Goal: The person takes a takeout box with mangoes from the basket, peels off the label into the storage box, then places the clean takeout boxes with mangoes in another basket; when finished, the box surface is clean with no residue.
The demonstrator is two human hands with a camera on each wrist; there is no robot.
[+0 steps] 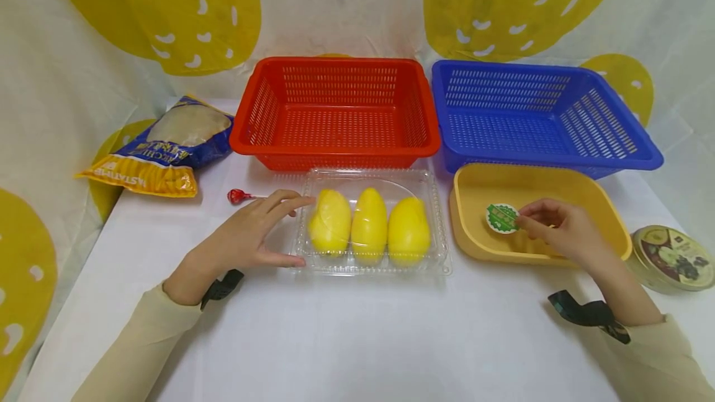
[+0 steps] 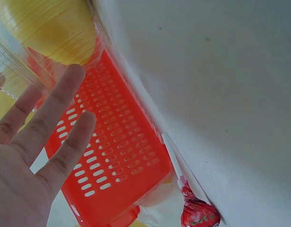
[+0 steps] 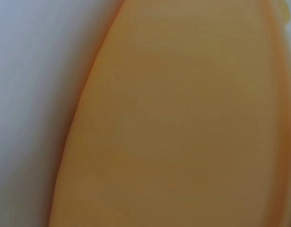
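My left hand [image 1: 251, 231] spreads its straight fingers at the left side of a clear plastic clamshell box [image 1: 371, 270]. Three yellow mango-like fruits [image 1: 368, 222] lie in that box, under its lid. The left wrist view shows the fingers [image 2: 53, 106] apart, near one fruit [image 2: 55, 33]. Over the yellow basin [image 1: 475, 237], my right hand [image 1: 564, 228] pinches a round green-and-white disc [image 1: 501, 218] between thumb and fingertips. The basin's wall [image 3: 173, 113] fills most of the right wrist view, where that hand is hidden.
A red basket [image 1: 335, 157] and a blue basket [image 1: 558, 163] stand behind. A blue-and-orange bag [image 1: 167, 147] lies at the back left. Beside my left hand is a red-wrapped lollipop [image 1: 237, 196]. At the right edge sits a round tub [image 1: 673, 259] with a printed lid.
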